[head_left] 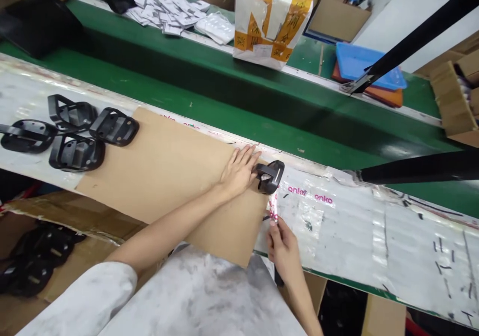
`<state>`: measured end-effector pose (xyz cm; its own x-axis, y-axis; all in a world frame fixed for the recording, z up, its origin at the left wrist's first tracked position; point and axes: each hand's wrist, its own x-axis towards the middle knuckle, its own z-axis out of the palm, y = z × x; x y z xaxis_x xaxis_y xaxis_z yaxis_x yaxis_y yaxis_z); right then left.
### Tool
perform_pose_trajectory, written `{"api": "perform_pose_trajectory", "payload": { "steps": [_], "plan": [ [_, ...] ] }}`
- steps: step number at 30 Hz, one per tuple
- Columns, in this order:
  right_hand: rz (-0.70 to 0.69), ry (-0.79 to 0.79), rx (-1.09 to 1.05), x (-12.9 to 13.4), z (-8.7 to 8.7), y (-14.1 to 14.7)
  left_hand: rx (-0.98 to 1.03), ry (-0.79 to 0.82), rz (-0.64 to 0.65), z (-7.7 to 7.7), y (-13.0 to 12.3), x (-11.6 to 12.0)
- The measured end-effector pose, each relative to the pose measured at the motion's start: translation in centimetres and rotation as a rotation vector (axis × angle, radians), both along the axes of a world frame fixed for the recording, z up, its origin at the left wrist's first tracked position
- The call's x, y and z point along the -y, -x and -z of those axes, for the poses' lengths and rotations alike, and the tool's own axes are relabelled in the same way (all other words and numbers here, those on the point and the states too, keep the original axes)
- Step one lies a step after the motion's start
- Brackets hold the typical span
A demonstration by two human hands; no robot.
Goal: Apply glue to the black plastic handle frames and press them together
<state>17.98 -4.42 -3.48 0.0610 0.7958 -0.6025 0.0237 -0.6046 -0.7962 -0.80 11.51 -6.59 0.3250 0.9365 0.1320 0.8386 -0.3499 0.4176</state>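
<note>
Bagging step, by the look: left hand [237,170] fingers flat, touching black bracket [269,176] at cardboard sheet [168,176] edge, right hand [282,246] pinching plastic bag [299,211] mouth; next needs bag held open.

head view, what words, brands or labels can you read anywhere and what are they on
"anko": pink print, readable twice, on the clear plastic bags by the black plastic part that the left hand touches.
More pink print along the bench edge and by the right hand: too blurred to read.
Characters on the orange tape of the white parcel: not legible.
Small white packets: print too small.
</note>
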Motion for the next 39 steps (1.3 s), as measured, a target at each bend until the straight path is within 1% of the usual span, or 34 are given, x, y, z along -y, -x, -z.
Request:
{"api": "perform_pose_trajectory", "payload": {
  "steps": [1,4,5,6,8,9,10,13,14,17,18,20,21,22,25,26,28,30,31,33,34,36,38,39],
  "plan": [
    [0.031,-0.019,0.008,0.0,-0.3,0.0,0.003,0.008,-0.002,0.0,0.0,0.0],
    [0.195,-0.15,0.073,0.0,-0.9,0.2,0.001,0.026,-0.007,0.0,-0.1,-0.1],
    [0.207,-0.167,0.085,0.0,-0.9,0.4,-0.001,0.03,-0.008,0.0,-0.1,-0.1],
    [0.175,-0.147,0.083,0.0,-0.7,0.6,-0.003,0.034,-0.01,0.0,-0.1,-0.2],
    [0.053,-0.04,0.05,0.1,-0.4,0.8,-0.004,0.042,-0.009,0.0,-0.1,-0.2],
    [0.015,-0.003,0.036,0.1,-0.3,0.8,-0.002,0.043,-0.007,0.0,-0.1,-0.2],
    [0.023,-0.003,0.032,0.1,-0.2,0.8,-0.001,0.043,-0.004,0.0,-0.1,-0.1],
    [0.123,-0.084,0.074,0.2,0.0,0.8,0.002,0.039,0.001,0.0,-0.1,-0.1],
    [0.112,-0.076,0.074,0.2,0.1,0.8,0.003,0.04,0.0,0.0,0.0,-0.1],
    [-0.006,0.035,0.025,0.0,0.1,0.7,0.001,0.045,0.002,0.1,0.0,0.0],
    [0.011,0.022,0.015,-0.1,0.1,0.8,0.0,0.042,0.006,0.1,0.0,0.0],
    [0.104,-0.052,0.028,-0.1,0.1,0.9,-0.001,0.035,0.012,0.1,0.0,0.0],
    [0.128,-0.069,0.035,-0.2,0.2,1.0,0.001,0.032,0.011,0.1,0.0,0.0],
    [0.122,-0.059,0.036,-0.2,0.3,1.0,0.005,0.03,0.007,0.1,0.0,0.0],
    [-0.003,0.072,0.01,-0.6,0.4,0.7,0.027,0.038,0.001,0.0,0.1,0.1],
    [-0.016,0.084,0.007,-0.8,0.4,0.4,0.04,0.041,0.002,0.0,0.2,0.1],
    [0.023,0.038,0.03,-1.3,0.0,-0.2,0.087,0.058,0.011,-0.1,0.4,0.0],
    [0.084,-0.045,0.061,-1.8,-0.7,-0.7,0.229,0.088,0.004,-0.4,0.6,-0.2],
    [0.112,-0.086,0.073,-2.1,-1.1,-0.8,0.355,0.105,-0.02,-0.8,0.6,-0.3],
    [0.142,-0.179,0.106,-2.7,-1.8,-0.8,0.676,0.184,-0.108,-1.9,0.3,-0.3],
    [0.142,-0.237,0.121,-2.9,-2.1,-0.6,0.844,0.257,-0.154,-2.7,0.0,-0.2],
    [0.118,-0.359,0.126,-3.4,-2.6,-0.1,1.116,0.467,-0.206,-4.5,-0.7,0.5],
    [0.086,-0.447,0.106,-3.9,-2.9,0.5,1.252,0.664,-0.185,-6.4,-1.2,1.6],
    [0.091,-0.466,0.092,-4.1,-3.1,0.8,1.271,0.723,-0.161,-7.2,-1.4,2.3]
  ]
}}
